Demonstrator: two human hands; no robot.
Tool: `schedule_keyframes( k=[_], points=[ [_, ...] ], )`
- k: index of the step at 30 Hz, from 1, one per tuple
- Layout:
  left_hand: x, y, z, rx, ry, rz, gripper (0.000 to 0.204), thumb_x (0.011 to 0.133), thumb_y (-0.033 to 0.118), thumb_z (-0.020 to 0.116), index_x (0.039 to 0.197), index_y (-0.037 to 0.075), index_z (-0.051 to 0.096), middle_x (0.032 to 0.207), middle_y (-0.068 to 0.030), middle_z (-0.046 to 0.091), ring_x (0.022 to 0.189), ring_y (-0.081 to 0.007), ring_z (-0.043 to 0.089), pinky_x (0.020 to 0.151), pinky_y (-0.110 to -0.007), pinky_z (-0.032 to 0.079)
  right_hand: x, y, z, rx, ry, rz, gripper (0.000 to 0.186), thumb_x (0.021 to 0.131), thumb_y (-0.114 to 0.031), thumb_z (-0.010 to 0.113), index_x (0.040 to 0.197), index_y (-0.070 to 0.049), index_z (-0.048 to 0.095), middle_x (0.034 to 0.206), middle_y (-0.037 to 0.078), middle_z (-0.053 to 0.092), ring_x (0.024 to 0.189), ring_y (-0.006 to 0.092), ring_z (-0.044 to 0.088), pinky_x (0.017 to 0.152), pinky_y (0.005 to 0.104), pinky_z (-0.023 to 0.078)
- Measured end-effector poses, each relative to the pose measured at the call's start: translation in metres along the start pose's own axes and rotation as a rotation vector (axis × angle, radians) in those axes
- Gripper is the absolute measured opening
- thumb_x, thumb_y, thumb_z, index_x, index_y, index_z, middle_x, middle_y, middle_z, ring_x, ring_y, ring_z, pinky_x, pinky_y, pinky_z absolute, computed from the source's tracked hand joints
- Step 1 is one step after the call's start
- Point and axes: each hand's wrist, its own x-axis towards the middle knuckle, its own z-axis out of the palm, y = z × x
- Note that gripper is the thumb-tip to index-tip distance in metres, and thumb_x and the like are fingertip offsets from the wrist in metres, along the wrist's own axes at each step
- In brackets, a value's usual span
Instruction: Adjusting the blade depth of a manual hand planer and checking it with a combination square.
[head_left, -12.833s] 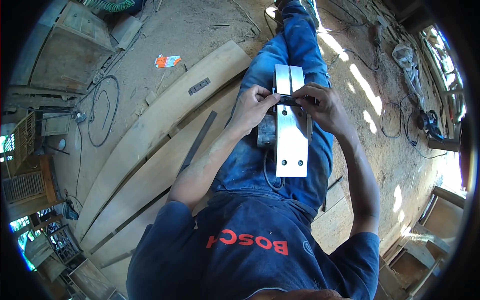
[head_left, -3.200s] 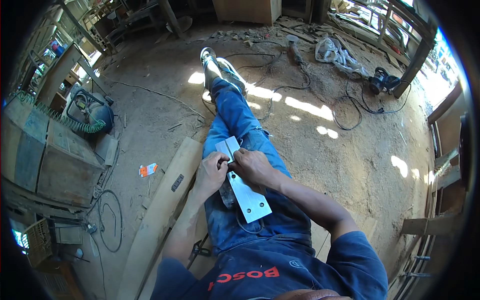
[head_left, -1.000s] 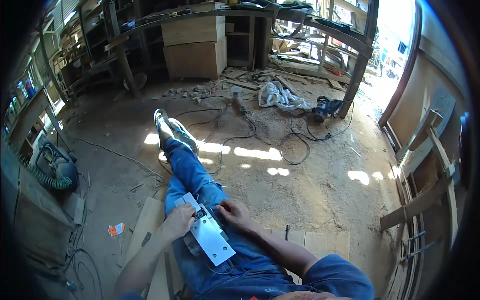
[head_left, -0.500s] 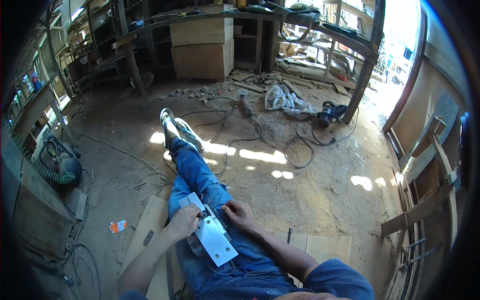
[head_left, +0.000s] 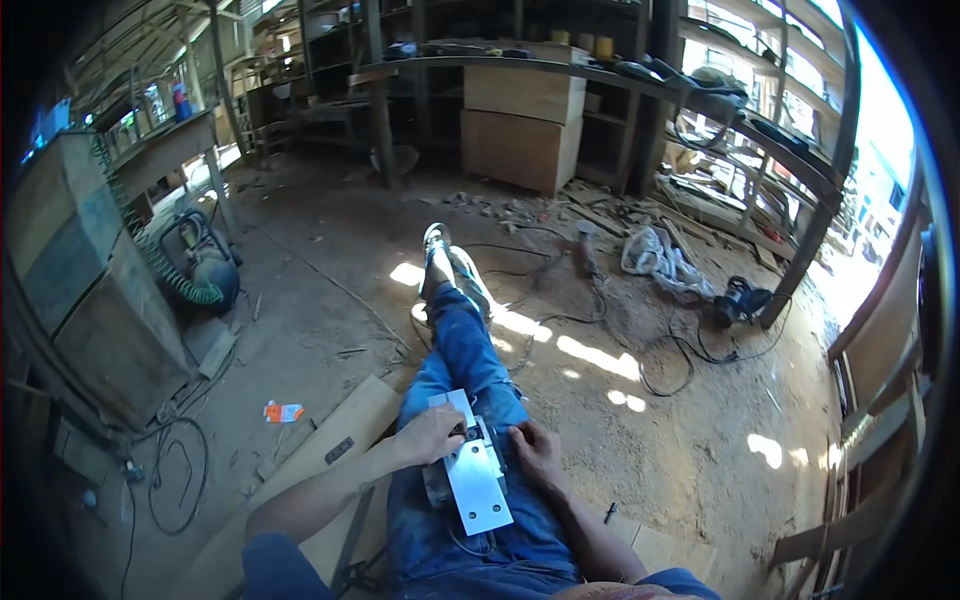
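An electric hand planer lies upside down across my thighs, its flat silver sole facing up and its dark body partly hidden underneath. My left hand is closed over the planer's far left side, fingertips at the dark gap in the sole where the cutter sits. Whether a small tool is between those fingers is hidden. Beside the planer's right edge, my right hand rests on my thigh with its fingers curled. What it holds, if anything, cannot be made out. My legs in blue jeans stretch forward over the ground.
Wooden boards lie under and beside me. An orange-and-white packet is on the dirt floor. A compressor stands left by a wooden cabinet. Ahead are cables, a white plastic bag, a dark power tool and a workbench.
My view has swung left, so the scene sits farther right in the picture. Both hands stay at the planer, which keeps its place on my lap.
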Motion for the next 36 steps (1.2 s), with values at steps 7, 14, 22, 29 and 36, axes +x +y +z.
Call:
schedule_keyframes(
  k=[7,14,22,29,36],
  points=[
    [-0.001,0.000,0.015,0.160,0.108,-0.064,0.011,0.089,0.009,0.067,0.089,-0.001,0.065,0.093,-0.0192,0.068,0.082,-0.0398,0.065,0.075,-0.048,0.053,0.000,0.001,0.003,0.048,0.006,0.005,0.014,0.098,-0.012,0.070,0.093,0.001,0.072,0.068,0.002,0.059,0.060,0.0127,0.046,0.057,0.0289,0.040],
    [0.002,0.017,-0.002,0.080,0.080,-0.103,0.016,0.091,0.012,0.066,0.086,-0.002,0.064,0.088,-0.0196,0.067,0.078,-0.0397,0.065,0.074,-0.048,0.053,0.001,0.008,0.001,0.091,0.023,0.017,0.014,0.099,-0.012,0.070,0.092,0.001,0.072,0.070,0.001,0.059,0.061,0.0111,0.045,0.057,0.0274,0.039],
    [-0.005,-0.007,0.007,-0.091,0.044,0.094,0.014,0.085,0.006,0.056,0.087,-0.001,0.067,0.089,-0.0185,0.068,0.079,-0.0376,0.062,0.077,-0.045,0.052,-0.003,-0.003,0.001,0.036,-0.022,0.125,0.021,0.105,-0.019,0.064,0.102,0.000,0.071,0.080,0.002,0.062,0.070,0.0113,0.051,0.065,0.0279,0.046],
    [-0.005,0.011,-0.003,0.020,0.145,-0.081,0.007,0.085,0.002,0.067,0.091,-0.001,0.071,0.090,-0.0135,0.069,0.078,-0.0295,0.063,0.074,-0.037,0.051,0.005,-0.003,-0.004,0.011,0.027,0.080,0.017,0.101,-0.014,0.069,0.096,0.003,0.072,0.075,0.002,0.063,0.064,0.0109,0.050,0.061,0.0267,0.044],
    [-0.007,0.015,-0.001,0.063,0.104,0.031,0.009,0.089,0.006,0.070,0.092,-0.002,0.069,0.090,-0.0136,0.067,0.077,-0.0296,0.062,0.073,-0.038,0.050,0.002,-0.012,-0.003,0.025,-0.012,0.088,0.015,0.101,-0.013,0.070,0.096,0.001,0.072,0.073,-0.001,0.061,0.063,0.0089,0.047,0.059,0.0249,0.040]
  ],
)
